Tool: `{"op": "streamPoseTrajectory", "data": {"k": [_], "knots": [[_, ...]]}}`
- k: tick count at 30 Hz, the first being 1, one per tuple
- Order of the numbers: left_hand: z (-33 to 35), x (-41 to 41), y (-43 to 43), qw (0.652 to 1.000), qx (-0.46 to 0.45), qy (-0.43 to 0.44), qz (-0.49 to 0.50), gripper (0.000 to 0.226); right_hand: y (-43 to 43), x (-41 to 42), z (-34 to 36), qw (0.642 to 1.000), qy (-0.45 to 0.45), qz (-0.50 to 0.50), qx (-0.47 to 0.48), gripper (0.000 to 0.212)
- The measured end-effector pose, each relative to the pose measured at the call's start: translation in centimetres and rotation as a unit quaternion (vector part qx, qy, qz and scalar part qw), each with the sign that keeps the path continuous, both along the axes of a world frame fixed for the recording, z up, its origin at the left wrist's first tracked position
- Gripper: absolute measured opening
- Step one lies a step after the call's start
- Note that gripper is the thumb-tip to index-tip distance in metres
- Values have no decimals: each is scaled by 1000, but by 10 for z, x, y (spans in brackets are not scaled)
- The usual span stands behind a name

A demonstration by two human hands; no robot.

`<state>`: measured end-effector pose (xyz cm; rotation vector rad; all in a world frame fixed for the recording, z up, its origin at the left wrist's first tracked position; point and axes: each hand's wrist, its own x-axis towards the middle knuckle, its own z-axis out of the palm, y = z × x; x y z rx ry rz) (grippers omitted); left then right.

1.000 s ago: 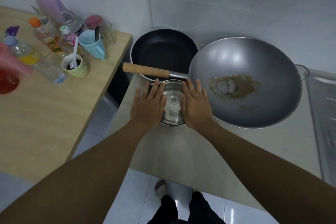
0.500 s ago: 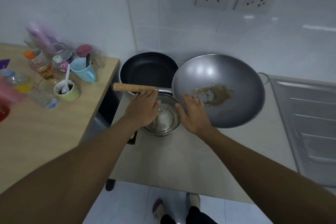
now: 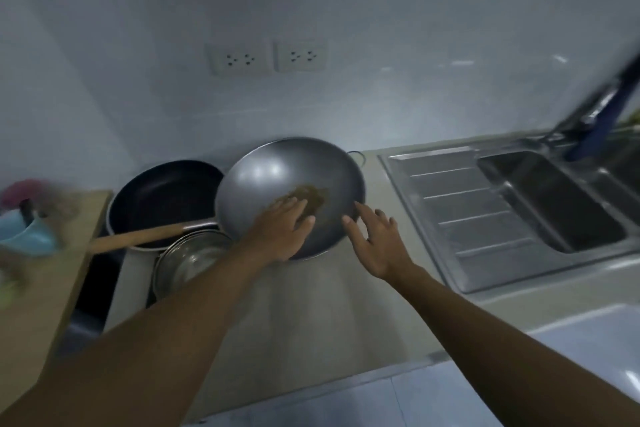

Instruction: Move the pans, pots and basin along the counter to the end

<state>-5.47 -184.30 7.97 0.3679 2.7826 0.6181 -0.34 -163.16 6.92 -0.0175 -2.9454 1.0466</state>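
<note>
Two hands reach over a counter [image 3: 329, 315]. The left hand [image 3: 282, 230], fingers straight, lies over the near rim of the grey wok [image 3: 277, 177]; the right hand [image 3: 379, 239], fingers spread, hovers just beside it. The wok sits by the counter's back edge, with a black frying pan [image 3: 166, 198] and a steel pot [image 3: 188, 260] at its left end.
</note>
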Motion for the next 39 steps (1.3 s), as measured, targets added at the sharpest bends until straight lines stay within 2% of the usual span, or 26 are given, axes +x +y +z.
{"op": "streamPoseTrajectory", "data": {"k": [5, 13, 18, 23, 27, 32, 39], "knots": [[10, 0, 103, 998, -12, 8, -55, 63, 94, 27, 8, 997, 7, -79, -6, 84], [19, 31, 290, 986, -8, -2, -166, 52, 267, 90, 17, 986, 17, -165, -18, 73], [26, 55, 411, 976, 5, -10, -220, 57, 366, 136, 20, 973, 17, -229, -33, 69], [29, 76, 519, 950, 27, -15, -311, 58, 452, 177, 20, 948, 6, -314, -46, 73], [28, 84, 599, 930, 9, 1, -368, 60, 508, 200, 17, 923, 4, -380, -57, 73], [31, 79, 690, 898, 14, 11, -439, 60, 569, 214, 22, 892, 12, -447, -67, 79], [48, 71, 798, 854, 10, 27, -520, 61, 642, 222, 33, 849, 29, -524, -62, 76]]}}
